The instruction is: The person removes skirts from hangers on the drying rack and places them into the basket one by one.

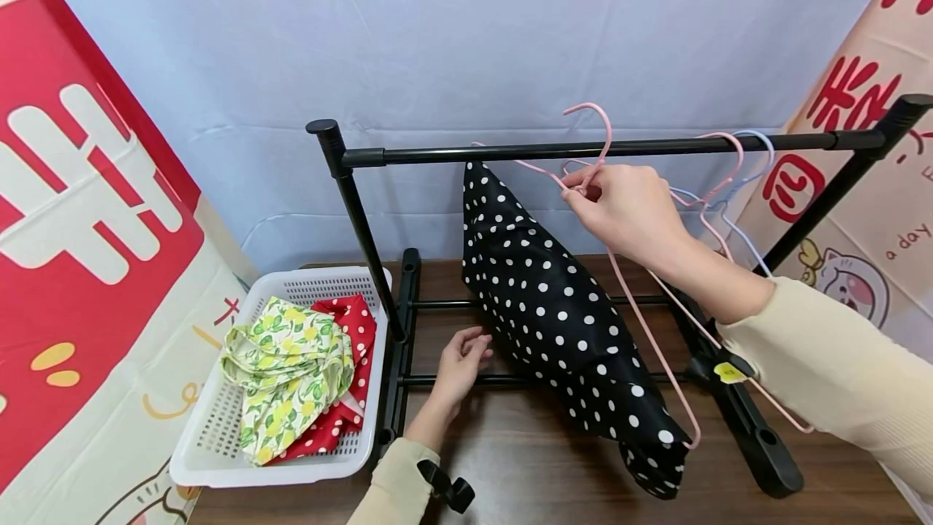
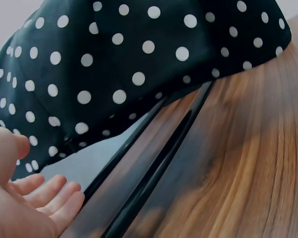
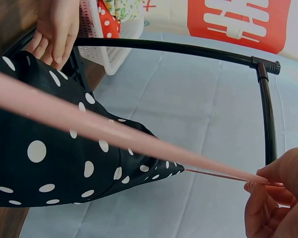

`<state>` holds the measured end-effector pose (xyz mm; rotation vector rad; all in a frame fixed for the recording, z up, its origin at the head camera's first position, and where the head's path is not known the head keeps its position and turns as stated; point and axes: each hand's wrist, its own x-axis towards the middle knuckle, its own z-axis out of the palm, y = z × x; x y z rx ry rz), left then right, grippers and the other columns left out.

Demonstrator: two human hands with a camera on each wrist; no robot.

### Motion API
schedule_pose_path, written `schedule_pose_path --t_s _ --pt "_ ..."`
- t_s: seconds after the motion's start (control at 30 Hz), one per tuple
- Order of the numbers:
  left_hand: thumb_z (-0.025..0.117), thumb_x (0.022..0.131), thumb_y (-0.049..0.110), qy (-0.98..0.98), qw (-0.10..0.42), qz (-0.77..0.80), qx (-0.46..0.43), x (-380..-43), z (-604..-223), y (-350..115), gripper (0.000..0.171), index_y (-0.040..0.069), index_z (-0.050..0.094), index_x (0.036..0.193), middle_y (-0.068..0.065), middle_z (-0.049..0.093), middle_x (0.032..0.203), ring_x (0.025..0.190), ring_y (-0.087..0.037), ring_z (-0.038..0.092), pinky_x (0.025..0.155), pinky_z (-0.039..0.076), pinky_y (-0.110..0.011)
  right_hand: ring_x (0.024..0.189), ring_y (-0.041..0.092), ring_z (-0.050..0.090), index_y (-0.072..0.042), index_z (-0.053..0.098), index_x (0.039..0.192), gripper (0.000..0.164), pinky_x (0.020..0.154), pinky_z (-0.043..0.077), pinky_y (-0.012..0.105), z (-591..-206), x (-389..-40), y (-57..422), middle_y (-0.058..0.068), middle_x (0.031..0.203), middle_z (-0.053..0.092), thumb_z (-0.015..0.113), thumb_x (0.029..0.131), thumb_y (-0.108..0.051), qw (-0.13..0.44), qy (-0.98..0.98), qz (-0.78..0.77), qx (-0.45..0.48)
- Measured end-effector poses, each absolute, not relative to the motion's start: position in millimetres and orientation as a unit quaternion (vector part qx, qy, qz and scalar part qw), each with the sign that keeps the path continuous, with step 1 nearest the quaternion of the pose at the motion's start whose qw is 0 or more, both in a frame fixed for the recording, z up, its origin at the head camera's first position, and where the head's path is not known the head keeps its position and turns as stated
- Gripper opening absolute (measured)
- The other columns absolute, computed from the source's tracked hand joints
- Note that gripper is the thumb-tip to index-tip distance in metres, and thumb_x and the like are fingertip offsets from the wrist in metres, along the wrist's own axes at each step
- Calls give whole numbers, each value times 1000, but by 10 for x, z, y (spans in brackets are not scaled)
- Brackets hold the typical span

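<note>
My right hand [image 1: 627, 205] pinches a pink hanger [image 1: 601, 136] at the neck just below its hook, close by the rack's black top bar [image 1: 466, 154]. Over the hanger's lower part drapes a black cloth with white dots [image 1: 561, 314], slanting down to the right. My left hand [image 1: 461, 363] is beside the cloth's lower left edge, its fingers loosely bent and holding nothing. In the left wrist view the dotted cloth [image 2: 139, 54] spreads above the left hand's relaxed fingers [image 2: 54, 196]. The right wrist view shows the thumb and fingers [image 3: 260, 198] around the pink wire [image 3: 139, 139].
A white basket [image 1: 219, 444] at the left holds a lemon-print cloth [image 1: 291, 371] and a red dotted cloth [image 1: 357, 322]. Another pink hanger [image 1: 732, 154] and a blue hanger [image 1: 765, 156] hang at the bar's right end. The rack's black feet [image 1: 758, 444] stand on the wooden table [image 1: 554, 484].
</note>
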<state>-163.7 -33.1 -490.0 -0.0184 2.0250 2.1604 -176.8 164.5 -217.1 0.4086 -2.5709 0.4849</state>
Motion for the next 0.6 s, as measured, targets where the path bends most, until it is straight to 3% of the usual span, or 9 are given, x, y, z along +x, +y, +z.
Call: schedule_pose_path --t_s 0.3,0.4,0.6 --pt "41 98 31 560 126 817 -52 -1709 -5059 -179 54 -4 30 136 -27 46 130 106 -29 58 95 44 -45 40 13 36 -13 74 79 18 38 24 28 -2166 -1730 1582 1 75 70 58 86 -20 247 -939 177 163" --pt "39 99 33 514 148 843 -51 -1721 -5025 -149 56 -4 24 138 -27 43 132 107 -27 56 97 42 -44 40 13 36 -12 74 84 18 38 24 28 -2163 -1717 1568 2 73 69 58 87 -20 249 -937 181 163" --pt "38 99 28 446 182 875 -43 -1737 -4970 -105 40 1 30 128 -10 50 115 101 -18 57 88 47 -32 42 12 37 -10 73 89 19 39 26 27 -2168 -1715 1554 3 79 70 57 87 -20 249 -935 192 165"
